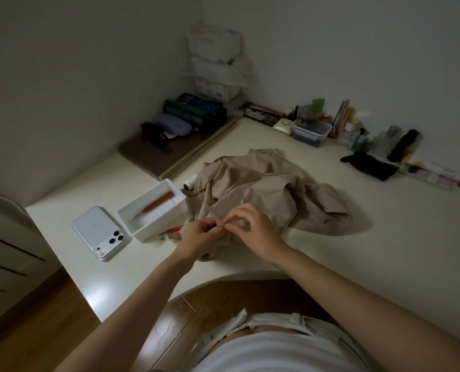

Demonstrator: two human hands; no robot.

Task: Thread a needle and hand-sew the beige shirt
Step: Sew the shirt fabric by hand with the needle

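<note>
The beige shirt (266, 189) lies crumpled on the white table (330, 248). Most of it is spread toward the far side, and its near edge is gathered under the two hands. Both hands meet over this near edge, just in from the table's curved front.

The needle (220, 225) shows only as a thin pale sliver between the fingertips. Its long axis runs roughly left to right, with the right end tipped slightly up and away from the person. Which end is the point is too small to tell.

The left hand (199, 234) has its fingers curled, and its thumb and forefinger pinch the needle's lower left end. The right hand (253, 229) comes in from the other side. Its thumb and forefinger pinch the upper right end, and its other fingers are loosely bent above the cloth. Any thread there is too fine to make out.

A spool of thread (190, 182) lies at the shirt's left edge, touching the cloth. Just left of the shirt sits a white box (143, 232) with an orange-handled tool (159, 202) lying diagonally in it. A white phone (100, 232) lies camera side up beside the box. Something red (173, 230) peeks out between the box and the left hand.
</note>
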